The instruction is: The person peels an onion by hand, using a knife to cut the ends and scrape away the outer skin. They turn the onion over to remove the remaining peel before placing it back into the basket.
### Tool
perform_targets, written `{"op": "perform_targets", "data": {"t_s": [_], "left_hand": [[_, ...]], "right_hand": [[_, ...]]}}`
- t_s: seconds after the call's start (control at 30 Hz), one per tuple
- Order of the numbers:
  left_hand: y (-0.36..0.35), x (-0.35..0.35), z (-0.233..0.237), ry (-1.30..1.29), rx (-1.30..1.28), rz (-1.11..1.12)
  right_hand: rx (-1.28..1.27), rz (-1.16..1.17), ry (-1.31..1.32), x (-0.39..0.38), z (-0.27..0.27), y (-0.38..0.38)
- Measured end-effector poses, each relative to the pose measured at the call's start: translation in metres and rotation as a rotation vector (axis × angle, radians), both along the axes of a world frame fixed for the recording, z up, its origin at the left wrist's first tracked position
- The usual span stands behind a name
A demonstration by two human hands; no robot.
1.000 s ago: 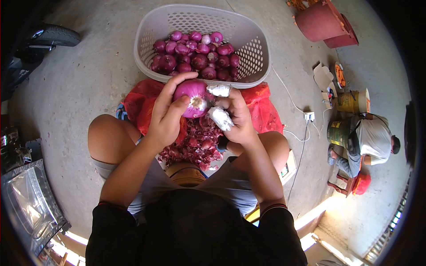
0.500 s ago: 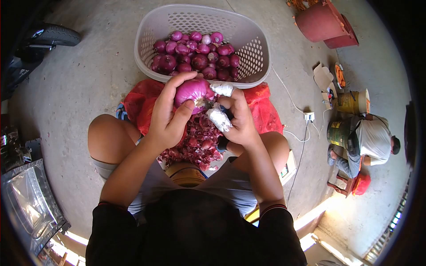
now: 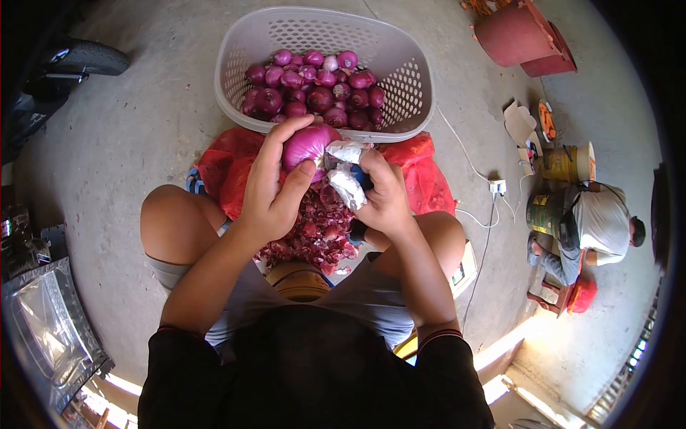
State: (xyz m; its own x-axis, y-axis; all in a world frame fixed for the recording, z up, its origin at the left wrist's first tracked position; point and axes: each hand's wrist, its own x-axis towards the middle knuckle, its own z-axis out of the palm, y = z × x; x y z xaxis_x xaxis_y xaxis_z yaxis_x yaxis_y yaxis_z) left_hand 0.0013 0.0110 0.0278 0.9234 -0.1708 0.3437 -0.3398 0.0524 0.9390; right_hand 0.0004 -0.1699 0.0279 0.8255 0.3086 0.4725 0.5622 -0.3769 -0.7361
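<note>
A purple onion (image 3: 307,146) is held between the thumb and fingers of my left hand (image 3: 275,186). At its right side is my right hand (image 3: 379,187), with white wrapping (image 3: 348,187) on the thumb and index finger. Those fingers are closed round a small tool with a dark blue part (image 3: 363,177), mostly hidden, whose metal end meets the onion. Below both hands lies a heap of onion skins (image 3: 314,225) on red mesh (image 3: 421,175).
A grey perforated basket (image 3: 423,71) with several onions stands beyond my hands. At the right, a person (image 3: 600,225) sits near buckets (image 3: 569,164). A power strip (image 3: 497,187) with cables lies on the floor. A wheel (image 3: 96,57) is at upper left.
My right hand's wrapped fingers have closed in on the onion's right side, and the tool's metal end now meets it. The onion has turned slightly in my left hand.
</note>
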Motion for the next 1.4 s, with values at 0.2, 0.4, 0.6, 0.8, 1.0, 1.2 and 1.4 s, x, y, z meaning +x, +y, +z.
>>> {"op": "perform_targets", "data": {"t_s": [0.2, 0.4, 0.6, 0.8, 1.0, 1.2, 1.4], "left_hand": [[0.0, -0.001, 0.004, 0.026, -0.129, -0.011], [0.003, 0.0, 0.009, 0.059, -0.2, -0.048], [0.003, 0.001, 0.001, 0.035, -0.084, -0.031], [0.002, 0.001, -0.002, 0.011, -0.039, -0.003], [0.003, 0.002, 0.002, 0.024, -0.032, -0.011], [0.003, 0.002, 0.0, 0.041, -0.036, -0.016], [0.002, 0.001, 0.008, 0.1, -0.1, -0.046]], "right_hand": [[0.266, -0.131, 0.075, -0.001, -0.006, 0.003], [0.106, -0.004, -0.009, 0.002, -0.004, -0.008], [-0.081, -0.031, 0.055, -0.001, -0.004, -0.013], [-0.07, 0.006, 0.154, -0.002, 0.0, -0.012], [-0.074, 0.01, 0.166, -0.001, -0.004, -0.013], [-0.025, 0.017, 0.157, -0.001, 0.001, -0.008], [0.093, 0.035, 0.18, -0.001, -0.001, -0.004]]}}
